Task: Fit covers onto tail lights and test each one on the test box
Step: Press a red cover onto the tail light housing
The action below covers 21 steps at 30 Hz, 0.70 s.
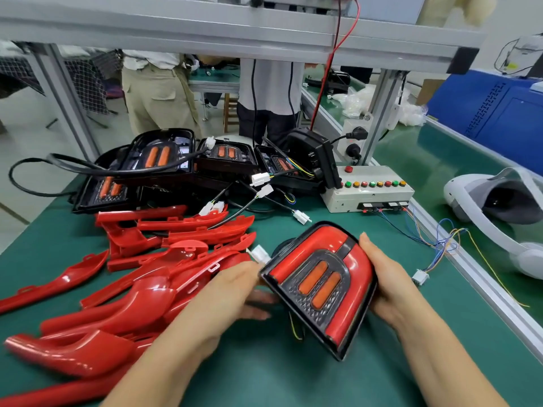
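Fingers (367,254) of your right hand (390,286) and left hand (229,292) grip opposite edges of the tail light (320,289), tilted just above the green bench (293,377). Its glossy red cover (323,245) frames a black textured panel with two orange ovals. Loose red covers (132,289) pile at your left, and the test box (370,192) sits behind.

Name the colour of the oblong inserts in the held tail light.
The oblong inserts in the red-covered tail light are orange; head view.
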Tool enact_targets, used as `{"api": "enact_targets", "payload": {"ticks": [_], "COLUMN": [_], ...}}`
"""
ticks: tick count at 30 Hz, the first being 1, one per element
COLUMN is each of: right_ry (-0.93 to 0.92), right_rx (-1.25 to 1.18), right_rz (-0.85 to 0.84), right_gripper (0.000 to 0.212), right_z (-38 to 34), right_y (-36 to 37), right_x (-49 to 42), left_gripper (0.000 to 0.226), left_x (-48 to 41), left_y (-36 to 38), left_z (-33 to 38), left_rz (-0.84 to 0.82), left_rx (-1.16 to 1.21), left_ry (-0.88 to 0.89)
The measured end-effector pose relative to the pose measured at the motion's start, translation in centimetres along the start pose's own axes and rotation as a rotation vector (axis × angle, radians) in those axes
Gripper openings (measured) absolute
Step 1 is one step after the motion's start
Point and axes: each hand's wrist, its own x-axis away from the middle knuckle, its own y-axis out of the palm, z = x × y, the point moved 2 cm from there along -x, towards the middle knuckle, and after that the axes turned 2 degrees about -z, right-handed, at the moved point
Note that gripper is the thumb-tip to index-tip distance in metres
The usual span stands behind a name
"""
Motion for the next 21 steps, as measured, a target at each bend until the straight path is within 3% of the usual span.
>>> {"api": "enact_targets", "payload": {"ticks": [4,14,17,21], "right_ry": [0.076,0.158,0.178,0.197], "right_rx": [-0.058,-0.14,-0.191,-0.204], "right_rz": [-0.043,-0.096,-0.118,-0.118], "right_gripper": [0.049,0.056,0.06,0.052], "right_z": [0.4,1.2,1.3,1.2], "right_y": [0.4,0.6,0.6,0.5], "right_x": [-0.8,-1.5,-1.7,-1.6], "left_gripper": [0.028,0.053,0.039,0.029], "left_x": [-1.0,-1.4,-1.5,-1.3], "left_y": [1.3,2.3,2.4,2.3], "left_z": [0.1,0.1,0.0,0.2], "left_rz": [-0.016,-0.146,-0.192,-0.109], "left_rx": [0.333,0.681,0.664,0.569], "left_ry": [-0.047,-0.061,-0.008,0.047]}}
